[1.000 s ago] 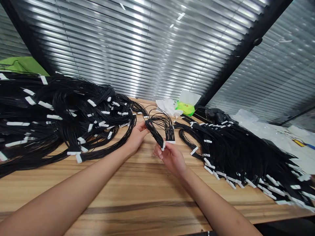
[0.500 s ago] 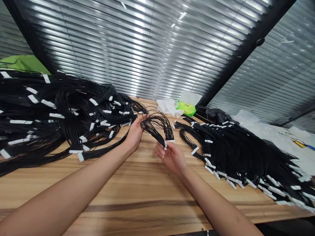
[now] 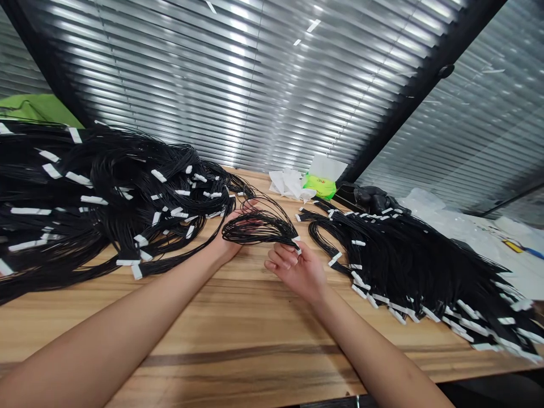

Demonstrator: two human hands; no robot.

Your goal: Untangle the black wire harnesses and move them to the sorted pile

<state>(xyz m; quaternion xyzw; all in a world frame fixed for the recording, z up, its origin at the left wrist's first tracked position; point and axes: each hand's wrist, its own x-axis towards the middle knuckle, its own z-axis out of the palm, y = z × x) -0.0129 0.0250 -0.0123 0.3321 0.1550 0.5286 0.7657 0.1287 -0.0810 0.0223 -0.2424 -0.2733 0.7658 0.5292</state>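
A wire harness (image 3: 259,228) of thin black wires, bent into a loop, is held up over the table in front of me. My right hand (image 3: 300,269) pinches it at its white connector end (image 3: 297,243) between thumb and fingers. Behind the loop is my left hand (image 3: 233,241), its fingers stretched out and partly covered by the wires; whether it touches them I cannot tell. To the left lies a big tangled heap of black wire harnesses (image 3: 140,153) with white connectors. On the right, more harnesses (image 3: 408,255) lie spread in a layered pile.
Crumpled white tissues (image 3: 291,184) and a green tissue pack (image 3: 319,186) stand at the back of the wooden table (image 3: 238,340). Beyond the right pile are a black bundle (image 3: 376,198), clear plastic (image 3: 429,212) and a yellow-and-blue tool (image 3: 514,246). Blinds (image 3: 204,73) rise behind.
The harness loop has swung left and flattened across my left hand. Both connector ends now sit together at my right hand, which has shifted slightly right. My left fingers have spread open.
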